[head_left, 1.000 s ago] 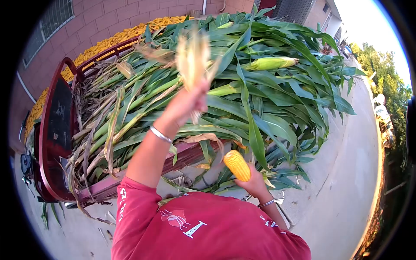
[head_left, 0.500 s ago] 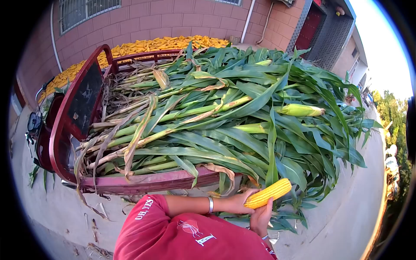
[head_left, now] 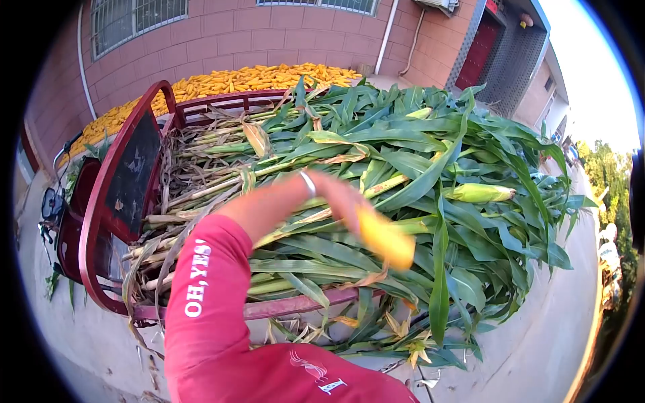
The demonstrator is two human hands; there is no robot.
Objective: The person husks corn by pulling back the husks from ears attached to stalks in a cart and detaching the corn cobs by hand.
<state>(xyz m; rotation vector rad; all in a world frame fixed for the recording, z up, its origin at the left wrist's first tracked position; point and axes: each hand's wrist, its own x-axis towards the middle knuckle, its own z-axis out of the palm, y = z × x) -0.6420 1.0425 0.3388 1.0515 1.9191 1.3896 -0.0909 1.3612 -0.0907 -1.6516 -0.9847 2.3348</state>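
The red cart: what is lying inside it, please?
Leafy corn stalks lie in the cart, with a green-husked ear on top. The stalks hide whatever lies underneath, so I cannot see the floor there.

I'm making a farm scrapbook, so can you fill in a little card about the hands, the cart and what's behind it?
Left hand: gripping a yellow, huskless corn cob, both blurred
Right hand: not in view
Vehicle: dark-red metal cart, piled with long, green leafy corn stalks
Behind cart: heap of yellow corn cobs along a pinkish block wall
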